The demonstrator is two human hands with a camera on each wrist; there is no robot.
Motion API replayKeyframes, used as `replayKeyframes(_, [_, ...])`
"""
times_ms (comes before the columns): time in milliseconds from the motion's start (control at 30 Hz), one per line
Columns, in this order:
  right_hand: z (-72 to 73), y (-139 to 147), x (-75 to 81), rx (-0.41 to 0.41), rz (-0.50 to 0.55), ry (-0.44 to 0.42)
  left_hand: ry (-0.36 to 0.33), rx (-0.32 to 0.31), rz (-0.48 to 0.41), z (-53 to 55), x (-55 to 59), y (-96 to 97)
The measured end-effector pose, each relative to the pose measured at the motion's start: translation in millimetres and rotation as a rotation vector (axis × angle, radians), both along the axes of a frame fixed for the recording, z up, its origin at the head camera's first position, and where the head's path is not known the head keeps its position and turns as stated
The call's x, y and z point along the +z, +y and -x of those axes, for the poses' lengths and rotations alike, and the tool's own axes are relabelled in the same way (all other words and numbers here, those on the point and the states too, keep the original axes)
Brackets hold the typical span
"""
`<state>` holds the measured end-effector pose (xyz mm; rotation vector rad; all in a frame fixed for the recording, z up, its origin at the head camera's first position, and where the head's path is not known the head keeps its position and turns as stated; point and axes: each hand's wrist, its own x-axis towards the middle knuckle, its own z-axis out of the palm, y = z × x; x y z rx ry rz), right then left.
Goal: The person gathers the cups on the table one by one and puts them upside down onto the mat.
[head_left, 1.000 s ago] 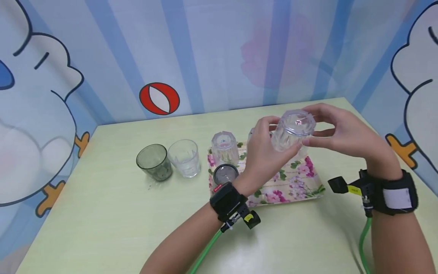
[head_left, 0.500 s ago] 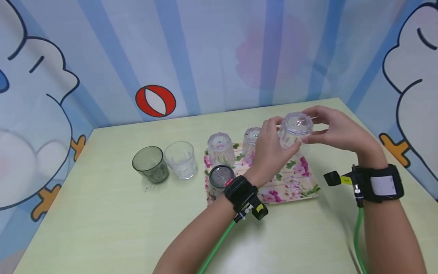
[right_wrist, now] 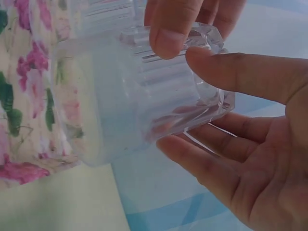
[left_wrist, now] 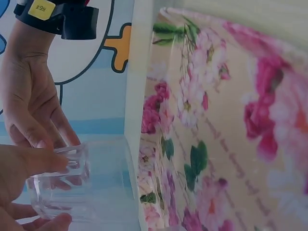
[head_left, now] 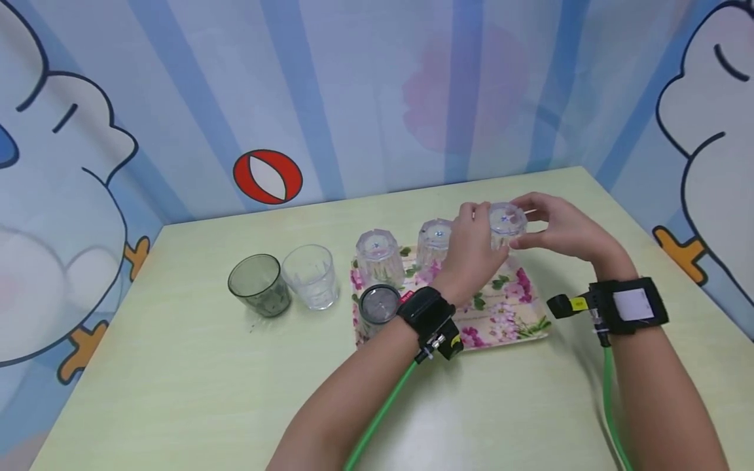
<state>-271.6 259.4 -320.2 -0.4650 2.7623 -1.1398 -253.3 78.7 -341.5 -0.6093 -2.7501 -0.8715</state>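
Observation:
My left hand (head_left: 471, 258) and right hand (head_left: 568, 232) grip one clear faceted glass (head_left: 506, 222) from opposite sides. It is upside down at the back right corner of the flowered tray (head_left: 506, 324). In the right wrist view, thumb and fingers surround the base of the glass (right_wrist: 163, 91), and its wide mouth points at the tray. Whether the rim touches the tray, I cannot tell. Just left of my left hand stands an upturned clear glass (head_left: 433, 243), partly hidden. Another upturned clear glass (head_left: 378, 258) and a dark grey glass (head_left: 379, 306) occupy the tray's left side.
Left of the tray, a green-tinted glass (head_left: 259, 288) and a clear glass (head_left: 312, 278) stand mouth up on the pale table (head_left: 194, 366), close together. A printed blue backdrop (head_left: 365, 98) rises behind the table. Green cables (head_left: 383, 415) trail from both wrists.
Both hands have lowered the clear glass toward the tray's back right corner. The upturned glass beside my left hand shows more than before. The camera view has shifted slightly.

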Motion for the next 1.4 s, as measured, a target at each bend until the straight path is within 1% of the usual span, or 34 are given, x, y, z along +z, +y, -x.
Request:
replayKeyframes(167, [6.1,-3.8,-10.4,0.01,0.036,-0.01,0.03,0.021,0.122,3.9,0.3,-0.7])
replayKeyframes(400, [11.8,-7.3,-23.5,0.017,0.039,-0.031,0.034,0.029,0.217,8.1,-4.5,0.6])
replayKeyframes(667, [13.9,-9.4,-31.1,0.025,0.064,-0.03,0.084,0.009,0.317,8.7,-7.6,-0.4])
replayKeyframes(1000, [16.9,-12.5,-33.8,0.035,0.067,-0.038,0.129,0.037,0.374,10.3,-11.7,-1.6])
replayKeyframes(1267, [17.0,-11.8,-33.7,0.044,0.071,-0.048,0.12,0.04,0.369,12.3,-13.3,-0.2])
replayKeyframes(1400, [16.2,-11.0,-32.5,0.054,0.075,-0.055,0.126,0.05,0.376,11.1,-12.1,1.3])
